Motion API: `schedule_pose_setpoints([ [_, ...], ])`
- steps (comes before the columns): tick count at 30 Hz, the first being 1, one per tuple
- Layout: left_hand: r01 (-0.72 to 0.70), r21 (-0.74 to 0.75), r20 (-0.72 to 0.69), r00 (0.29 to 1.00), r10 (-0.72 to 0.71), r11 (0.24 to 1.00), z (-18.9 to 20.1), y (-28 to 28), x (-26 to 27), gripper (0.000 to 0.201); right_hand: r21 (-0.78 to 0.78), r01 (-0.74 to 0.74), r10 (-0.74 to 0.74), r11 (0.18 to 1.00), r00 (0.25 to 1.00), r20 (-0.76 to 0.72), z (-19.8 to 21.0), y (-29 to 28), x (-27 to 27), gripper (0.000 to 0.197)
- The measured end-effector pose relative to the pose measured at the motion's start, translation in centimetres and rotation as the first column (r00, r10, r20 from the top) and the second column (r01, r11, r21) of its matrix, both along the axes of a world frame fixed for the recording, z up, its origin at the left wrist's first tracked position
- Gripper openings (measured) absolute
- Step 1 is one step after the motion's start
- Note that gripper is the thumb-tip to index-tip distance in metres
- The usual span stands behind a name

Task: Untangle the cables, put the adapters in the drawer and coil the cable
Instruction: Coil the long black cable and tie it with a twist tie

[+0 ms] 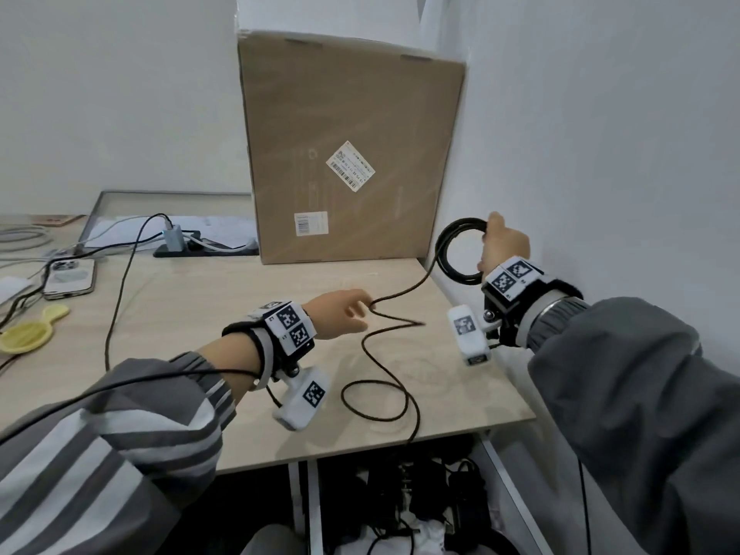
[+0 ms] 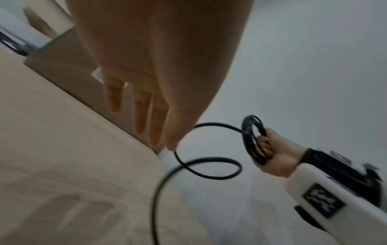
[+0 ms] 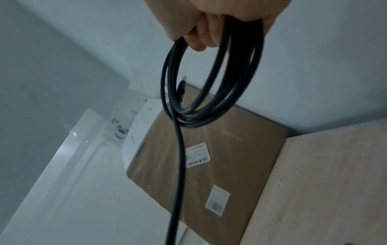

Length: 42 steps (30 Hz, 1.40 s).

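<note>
R hand (image 1: 505,245) gripping cable (image 1: 456,250) coil, L hand (image 1: 342,314) fingers straight; box (image 1: 352,154) labels unreadable

Three views: one from the head, one from each wrist.
The head camera looks forward and down over the bench (image 1: 224,314); each wrist camera looks close along its own grip. All three share the cardboard box (image 1: 352,154) beyond the grips and the black cable (image 1: 384,338).

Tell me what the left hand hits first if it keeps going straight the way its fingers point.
Probably the cardboard box. The left hand points away across the desk toward the box's base, with the black cable at its fingertips; depth is hard to judge, so it might pass the box's right edge toward the wall.
</note>
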<state>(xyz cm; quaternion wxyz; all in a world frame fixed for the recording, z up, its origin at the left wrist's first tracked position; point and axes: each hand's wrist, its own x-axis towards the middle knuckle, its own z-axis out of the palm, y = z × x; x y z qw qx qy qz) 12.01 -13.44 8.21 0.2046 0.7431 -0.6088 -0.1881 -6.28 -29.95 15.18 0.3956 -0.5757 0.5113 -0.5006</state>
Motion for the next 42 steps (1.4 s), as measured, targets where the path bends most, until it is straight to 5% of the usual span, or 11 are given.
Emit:
schedule_pose_setpoints([
  [4,-0.153,0.063,0.2,0.97,0.138,0.986,0.0,-0.2,1.2,0.027,0.06,0.031,-0.037,0.998,0.994,0.104,0.0,-0.3,-1.4,0.038],
  [9,-0.331,-0.432,-0.291,0.932,0.217,0.839,4.2,-0.8,-3.9,0.033,-0.065,0.0,-0.002,0.998,1.0,-0.02,-0.9,1.2,-0.4,0.047],
  [13,-0.094,-0.239,-0.135,0.989,0.062,0.966,5.3,-1.2,-8.2,0.057,-0.068,-0.014,0.015,0.998,1.0,0.007,-0.9,2.4,-0.3,0.045],
  [16,-0.078,-0.068,-0.082,0.994,0.073,0.995,3.7,-1.6,-9.3,0.062,-0.002,-0.012,0.012,1.0,0.992,0.126,-0.3,3.2,-0.5,0.039],
  [20,-0.104,-0.154,-0.351,0.935,0.044,0.983,2.9,-2.0,-10.0,0.014,0.046,-0.019,0.008,0.999,0.976,0.216,0.1,4.1,-1.5,0.038],
  [24,-0.341,-0.237,-0.646,0.754,0.114,0.909,3.3,-2.1,-10.6,0.025,0.123,-0.075,0.024,0.99,0.929,0.369,-0.9,4.3,-2.3,0.037],
  [27,-0.346,-0.235,-0.737,0.673,0.065,0.908,3.8,-2.1,-11.7,0.014,0.159,-0.091,0.01,0.983,0.894,0.449,-1.3,4.8,-2.5,0.037],
  [29,-0.328,-0.224,-0.798,0.602,0.02,0.918,3.7,-1.9,-12.4,0.027,0.162,-0.085,-0.003,0.983,0.877,0.48,-1.2,5.1,-2.5,0.039],
  [32,-0.284,-0.276,-0.748,0.663,-0.02,0.918,3.5,-1.8,-13.1,0.048,0.172,-0.08,-0.016,0.982,0.869,0.495,-1.0,5.5,-2.8,0.041],
  [34,-0.274,-0.334,-0.705,0.708,-0.046,0.902,3.1,-1.9,-13.4,0.039,0.171,-0.094,-0.002,0.981,0.873,0.488,-0.9,6.0,-2.9,0.04],
  [42,-0.28,-0.415,-0.74,0.658,-0.142,0.865,3.7,-1.9,-13.4,0.019,0.188,-0.227,0.063,0.956,0.782,0.62,-1.2,7.2,-3.4,0.04],
])
